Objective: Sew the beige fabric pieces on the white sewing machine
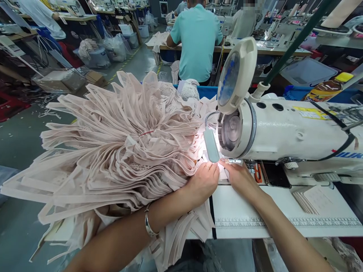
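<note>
A large fanned heap of beige mesh garments (119,136) lies to the left of a white sewing machine (272,126). My left hand (204,180) is closed at the lit sewing spot, its curled fingers on a pale beige fabric piece (224,174). Across from it, my right hand (238,176) reaches under the machine head and pinches the same fabric at its right edge. Its fingertips are partly hidden, and the needle is out of sight. A small grey lamp (211,145) hangs just above my left fingers and lights the cloth.
A ruler strip (286,223) runs along the white table's front edge. Right of my hand lie orange-handled snips (257,173), a black phone (275,174) and stacked beige pieces (313,200). A drink bottle (326,88) stands behind the machine. A person in a turquoise shirt (197,41) sits ahead.
</note>
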### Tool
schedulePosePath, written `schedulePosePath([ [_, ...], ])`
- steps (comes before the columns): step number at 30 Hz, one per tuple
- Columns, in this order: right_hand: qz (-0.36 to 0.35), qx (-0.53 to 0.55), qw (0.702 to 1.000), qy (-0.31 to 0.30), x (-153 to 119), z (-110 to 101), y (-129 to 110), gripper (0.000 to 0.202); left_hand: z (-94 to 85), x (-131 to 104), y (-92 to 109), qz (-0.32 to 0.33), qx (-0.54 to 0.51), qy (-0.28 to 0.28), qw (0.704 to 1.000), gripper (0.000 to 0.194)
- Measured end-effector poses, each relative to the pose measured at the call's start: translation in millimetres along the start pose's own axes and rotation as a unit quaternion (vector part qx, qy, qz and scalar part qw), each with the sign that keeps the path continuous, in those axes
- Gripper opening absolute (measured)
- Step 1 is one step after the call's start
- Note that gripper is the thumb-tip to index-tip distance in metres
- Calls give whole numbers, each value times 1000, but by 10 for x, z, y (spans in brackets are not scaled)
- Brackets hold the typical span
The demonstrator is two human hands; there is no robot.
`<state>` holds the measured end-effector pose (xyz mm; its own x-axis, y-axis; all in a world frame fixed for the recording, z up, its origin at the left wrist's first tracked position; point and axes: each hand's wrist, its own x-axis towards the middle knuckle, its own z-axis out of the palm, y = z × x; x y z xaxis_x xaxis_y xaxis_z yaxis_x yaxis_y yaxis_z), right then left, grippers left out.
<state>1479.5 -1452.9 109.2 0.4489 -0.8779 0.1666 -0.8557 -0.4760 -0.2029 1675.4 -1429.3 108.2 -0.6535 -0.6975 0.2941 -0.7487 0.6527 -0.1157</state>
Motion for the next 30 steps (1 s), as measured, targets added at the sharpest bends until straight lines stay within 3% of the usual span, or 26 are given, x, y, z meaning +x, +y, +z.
schedulePosePath([
  [8,12,-2,1000,-11,17,-39,-48,49,-7,68,-35,3,-11,-17,1000,27],
  [14,0,-66,998,-15,56,-69,-101,49,-33,54,-38,-1,-18,-17,1000,24],
  [18,-8,-86,996,22,13,-46,-81,49,-123,44,-212,28,-25,-6,999,26],
  [23,-55,8,996,64,-84,7,-2,51,-190,38,-492,60,-102,-6,993,22],
  [30,-58,2,995,79,-100,1,-22,49,-86,31,-509,84,-69,44,993,18],
])
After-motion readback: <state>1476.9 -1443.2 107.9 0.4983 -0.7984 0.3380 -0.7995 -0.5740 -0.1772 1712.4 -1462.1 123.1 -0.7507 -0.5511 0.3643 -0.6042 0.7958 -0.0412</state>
